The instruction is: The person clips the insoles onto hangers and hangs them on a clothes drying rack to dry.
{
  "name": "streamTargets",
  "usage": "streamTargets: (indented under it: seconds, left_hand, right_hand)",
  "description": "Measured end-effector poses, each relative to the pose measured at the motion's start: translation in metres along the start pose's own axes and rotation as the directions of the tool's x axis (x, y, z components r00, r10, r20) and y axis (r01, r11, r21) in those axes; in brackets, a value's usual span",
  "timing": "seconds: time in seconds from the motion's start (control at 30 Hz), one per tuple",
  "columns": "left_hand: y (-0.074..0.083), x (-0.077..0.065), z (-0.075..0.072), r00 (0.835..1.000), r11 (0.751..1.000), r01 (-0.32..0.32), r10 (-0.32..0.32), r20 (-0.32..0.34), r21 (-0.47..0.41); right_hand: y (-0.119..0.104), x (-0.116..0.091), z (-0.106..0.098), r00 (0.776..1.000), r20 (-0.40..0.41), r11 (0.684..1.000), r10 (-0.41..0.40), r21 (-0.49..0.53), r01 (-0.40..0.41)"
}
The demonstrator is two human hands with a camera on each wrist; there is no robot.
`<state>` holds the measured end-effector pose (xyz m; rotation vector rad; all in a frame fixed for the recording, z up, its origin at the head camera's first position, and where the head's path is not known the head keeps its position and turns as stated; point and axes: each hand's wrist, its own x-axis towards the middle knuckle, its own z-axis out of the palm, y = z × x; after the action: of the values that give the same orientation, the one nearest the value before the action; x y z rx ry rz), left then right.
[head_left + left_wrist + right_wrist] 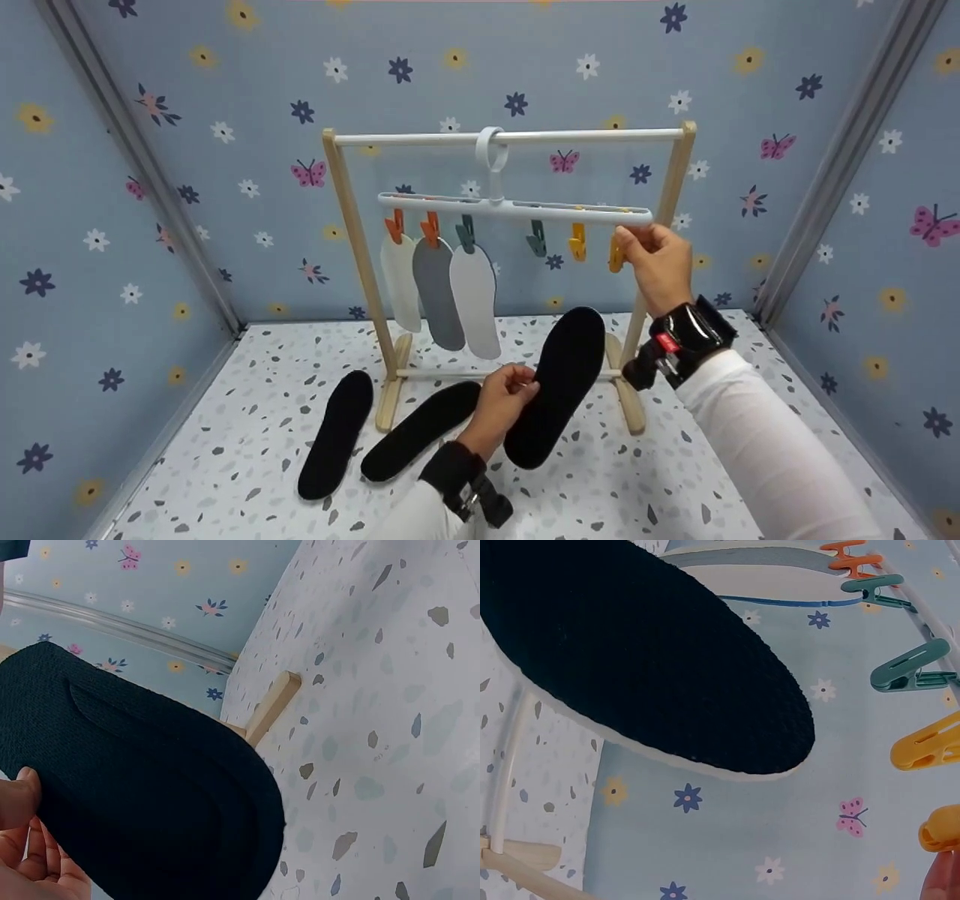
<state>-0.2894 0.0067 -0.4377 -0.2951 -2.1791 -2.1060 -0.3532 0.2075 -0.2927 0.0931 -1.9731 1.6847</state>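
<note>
My left hand [504, 401] pinches the edge of a black insole [564, 375], which is held tilted with one end up in front of the rack. In the left wrist view, thumb and fingers grip the side of this insole [150, 772]. At the right end of a white hanger [442, 204], my right hand [664, 266] pinches the last yellow clip [616, 251]. That clip [939, 829] also shows at the fingertips in the right wrist view. Another yellow clip [577, 244] and a green clip [536, 240] hang beside it, holding nothing.
Orange and green clips hold a pale insole [400, 281], a grey insole [439, 300] and a white insole [475, 304]. The hanger hooks over the rail of a wooden rack [352, 225]. Two black insoles [337, 435] [420, 431] lie on the speckled surface [247, 420]. Flowered walls [180, 45] enclose it.
</note>
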Motion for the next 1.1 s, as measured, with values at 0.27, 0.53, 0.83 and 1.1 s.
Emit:
streamTargets:
  seconds: [0.27,0.53,0.83,1.1]
  left_hand:
    - [0.003,0.002,0.006,0.998,0.996,0.055,-0.055,0.001,-0.064]
    - [0.002,0.008,0.014,0.999,0.997,0.05,-0.05,-0.007,-0.067]
    - [-0.025,0.024,0.026,0.996,0.987,0.091,-0.092,-0.005,-0.129]
    - [-0.02,0.031,0.035,0.99,0.978,0.138,-0.142,-0.016,-0.154]
  right_hand:
    - [0.0,-0.001,0.001,1.0,0.01,1.0,0.018,-0.021,-0.018]
    - [-0.001,-0.001,0.002,1.0,0.017,0.999,0.014,-0.03,-0.013]
    - [0.003,0.001,0.004,0.999,-0.019,1.0,-0.03,-0.008,0.03]
    - [0.007,0.003,0.005,0.999,-0.042,0.999,-0.031,0.035,0.032]
